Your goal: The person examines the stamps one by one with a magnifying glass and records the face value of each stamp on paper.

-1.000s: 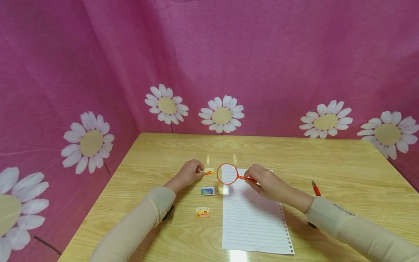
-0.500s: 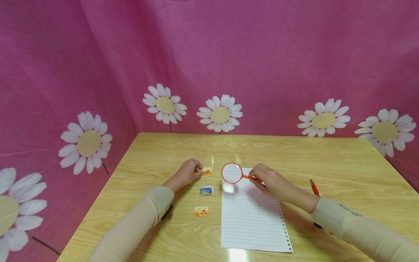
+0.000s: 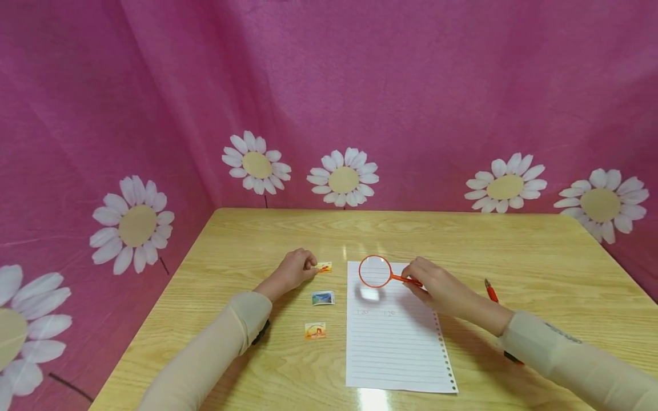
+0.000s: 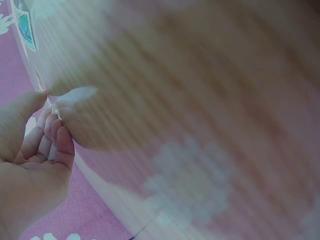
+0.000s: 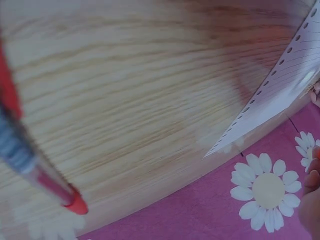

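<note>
My left hand (image 3: pixel 297 268) pinches the left edge of the top stamp (image 3: pixel 325 266), which is yellow and orange and lies on the wooden table. Its thumb and fingertips meet low at the tabletop in the left wrist view, with the other fingers curled. My right hand (image 3: pixel 437 288) grips the handle of a red-rimmed magnifying glass (image 3: pixel 393 277). The lens is held over the upper part of a lined sheet of paper (image 3: pixel 398 354), with its shadow falling just below it. Faint handwritten figures show on the sheet.
Below the top stamp lie a blue-green stamp (image 3: pixel 323 298) and another yellow-orange stamp (image 3: pixel 315 331), in a column left of the paper. A red pen (image 3: pixel 491 291) lies right of the paper, partly hidden by the right forearm. A pink daisy-print curtain (image 3: pixel 421 103) hangs behind the table.
My right hand has moved the magnifying glass rightward, from the paper's left edge to over the sheet. The left hand stays at the top stamp. The head view has shifted slightly.
</note>
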`<state>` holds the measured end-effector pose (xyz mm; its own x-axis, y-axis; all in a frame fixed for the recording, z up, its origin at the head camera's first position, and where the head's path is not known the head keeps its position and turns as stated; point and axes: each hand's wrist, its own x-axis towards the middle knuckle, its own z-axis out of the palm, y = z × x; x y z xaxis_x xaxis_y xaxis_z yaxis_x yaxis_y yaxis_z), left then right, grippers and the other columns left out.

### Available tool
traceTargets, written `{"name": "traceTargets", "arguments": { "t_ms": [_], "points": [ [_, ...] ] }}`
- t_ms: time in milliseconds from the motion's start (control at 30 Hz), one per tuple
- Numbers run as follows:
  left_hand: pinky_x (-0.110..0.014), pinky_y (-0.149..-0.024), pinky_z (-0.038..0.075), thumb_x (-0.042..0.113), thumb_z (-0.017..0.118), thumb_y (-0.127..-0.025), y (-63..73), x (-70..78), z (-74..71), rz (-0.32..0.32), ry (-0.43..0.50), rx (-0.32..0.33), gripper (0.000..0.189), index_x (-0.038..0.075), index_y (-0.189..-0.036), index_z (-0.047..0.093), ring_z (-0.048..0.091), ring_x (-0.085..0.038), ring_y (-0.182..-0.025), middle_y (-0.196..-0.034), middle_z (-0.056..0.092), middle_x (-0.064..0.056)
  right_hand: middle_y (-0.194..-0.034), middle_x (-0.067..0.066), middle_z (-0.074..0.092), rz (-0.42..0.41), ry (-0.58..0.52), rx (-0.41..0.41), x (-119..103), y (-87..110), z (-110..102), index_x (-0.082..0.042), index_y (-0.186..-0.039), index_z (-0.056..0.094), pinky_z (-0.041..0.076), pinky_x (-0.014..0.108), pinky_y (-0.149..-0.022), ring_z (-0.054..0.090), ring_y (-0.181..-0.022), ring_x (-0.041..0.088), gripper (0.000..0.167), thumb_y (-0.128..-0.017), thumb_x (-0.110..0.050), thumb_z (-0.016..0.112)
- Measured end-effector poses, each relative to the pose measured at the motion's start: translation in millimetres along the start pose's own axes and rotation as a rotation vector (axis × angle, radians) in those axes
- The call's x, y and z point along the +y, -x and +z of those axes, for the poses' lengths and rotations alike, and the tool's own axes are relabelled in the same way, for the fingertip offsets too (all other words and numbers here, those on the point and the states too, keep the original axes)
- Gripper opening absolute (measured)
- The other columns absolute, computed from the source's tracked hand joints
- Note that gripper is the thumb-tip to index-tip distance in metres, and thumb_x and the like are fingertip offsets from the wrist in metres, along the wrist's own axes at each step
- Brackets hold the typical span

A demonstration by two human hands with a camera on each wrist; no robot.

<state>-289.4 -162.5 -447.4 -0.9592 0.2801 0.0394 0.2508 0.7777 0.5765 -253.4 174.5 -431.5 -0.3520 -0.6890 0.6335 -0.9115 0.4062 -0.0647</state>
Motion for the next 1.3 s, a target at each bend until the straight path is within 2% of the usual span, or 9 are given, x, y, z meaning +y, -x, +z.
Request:
{"name": "traceTargets", "arguments": {
  "t_ms": [200, 300, 367, 433, 500, 700, 900, 1133, 1300],
  "points": [
    [-0.030, -0.074, 0.044, 0.010, 0.066, -0.092, 0.3, 0.2, 0.9, 0.004, -0.028, 0.010, 0.009, 0.002, -0.095, 0.065, 0.045, -0.015, -0.076, -0.084, 0.055, -0.007, -0.083, 0.002, 0.059, 0.006, 0.015, -0.002, 2.0, 8.3, -5.5, -0.003, -0.091, 0.060, 0.045, 0.017, -0.066, 0.053, -0.075, 0.010, 0.035, -0.065, 0.011, 0.079],
    [-0.030, -0.074, 0.044, 0.010, 0.066, -0.092, 0.5, 1.0, 0.8, -0.001, -0.032, 0.006, 0.009, 0.002, -0.096, 0.065, 0.045, -0.015, -0.076, -0.084, 0.055, -0.007, -0.083, 0.002, 0.059, -0.004, 0.006, 0.003, 3.4, 12.2, -7.9, -0.002, -0.091, 0.059, 0.045, 0.016, -0.066, 0.053, -0.074, 0.010, 0.020, -0.080, 0.004, 0.074],
    [-0.030, -0.074, 0.043, 0.011, 0.067, -0.092, 0.4, 1.8, 0.6, -0.010, -0.028, 0.004, 0.010, 0.002, -0.096, 0.065, 0.045, -0.015, -0.077, -0.084, 0.055, -0.007, -0.083, 0.002, 0.058, -0.008, 0.002, 0.006, 4.3, 14.9, -9.1, -0.002, -0.092, 0.059, 0.044, 0.016, -0.067, 0.052, -0.074, 0.009, 0.008, -0.093, -0.009, 0.064],
    [-0.029, -0.074, 0.043, 0.011, 0.067, -0.092, 0.2, 2.2, 0.6, -0.015, -0.027, 0.001, 0.010, 0.002, -0.096, 0.065, 0.045, -0.015, -0.077, -0.085, 0.054, -0.006, -0.083, 0.002, 0.058, -0.002, -0.001, 0.009, 5.3, 17.6, -10.4, -0.003, -0.092, 0.059, 0.044, 0.015, -0.067, 0.052, -0.074, 0.009, 0.024, -0.100, -0.023, 0.050],
    [-0.029, -0.074, 0.043, 0.011, 0.067, -0.092, -0.1, 2.2, 0.8, -0.016, -0.026, 0.005, 0.010, 0.002, -0.096, 0.064, 0.045, -0.015, -0.077, -0.084, 0.054, -0.007, -0.084, 0.001, 0.058, 0.008, 0.001, 0.012, 6.2, 20.0, -11.8, -0.003, -0.092, 0.059, 0.044, 0.015, -0.068, 0.052, -0.075, 0.009, 0.033, -0.101, -0.030, 0.042],
    [-0.028, -0.074, 0.042, 0.011, 0.067, -0.092, -0.6, 1.3, 0.6, -0.024, -0.015, -0.001, 0.010, 0.002, -0.096, 0.064, 0.045, -0.015, -0.077, -0.084, 0.053, -0.006, -0.085, 0.001, 0.059, 0.020, 0.009, 0.018, 9.3, 28.4, -16.9, -0.004, -0.092, 0.060, 0.045, 0.016, -0.069, 0.053, -0.076, 0.010, 0.029, -0.101, -0.027, 0.046],
    [-0.028, -0.072, 0.041, 0.008, 0.066, -0.092, 0.7, -0.1, -0.2, -0.005, 0.007, -0.004, 0.008, 0.002, -0.094, 0.063, 0.045, -0.015, -0.076, -0.083, 0.052, -0.006, -0.084, 0.001, 0.059, 0.021, 0.057, 0.023, 12.0, 38.4, -25.3, -0.004, -0.091, 0.060, 0.044, 0.017, -0.067, 0.052, -0.075, 0.009, 0.040, -0.102, -0.033, 0.035],
    [-0.029, -0.073, 0.041, 0.009, 0.066, -0.092, 0.7, -0.1, -1.1, -0.007, 0.010, -0.004, 0.007, 0.002, -0.094, 0.062, 0.044, -0.015, -0.076, -0.083, 0.052, -0.006, -0.088, 0.002, 0.060, 0.047, 0.089, -0.012, 16.2, 51.1, -39.7, -0.003, -0.094, 0.060, 0.047, 0.020, -0.070, 0.054, -0.079, 0.011, 0.025, -0.101, -0.022, 0.046],
    [-0.029, -0.073, 0.041, 0.008, 0.065, -0.092, -0.1, -0.6, -0.2, 0.009, 0.008, -0.013, 0.007, 0.002, -0.094, 0.062, 0.044, -0.015, -0.076, -0.083, 0.052, -0.006, -0.086, 0.000, 0.060, 0.065, 0.132, -0.009, 18.1, 62.7, -46.4, -0.003, -0.092, 0.060, 0.047, 0.019, -0.070, 0.055, -0.078, 0.011, 0.045, -0.103, -0.036, 0.032]
  ]
}}
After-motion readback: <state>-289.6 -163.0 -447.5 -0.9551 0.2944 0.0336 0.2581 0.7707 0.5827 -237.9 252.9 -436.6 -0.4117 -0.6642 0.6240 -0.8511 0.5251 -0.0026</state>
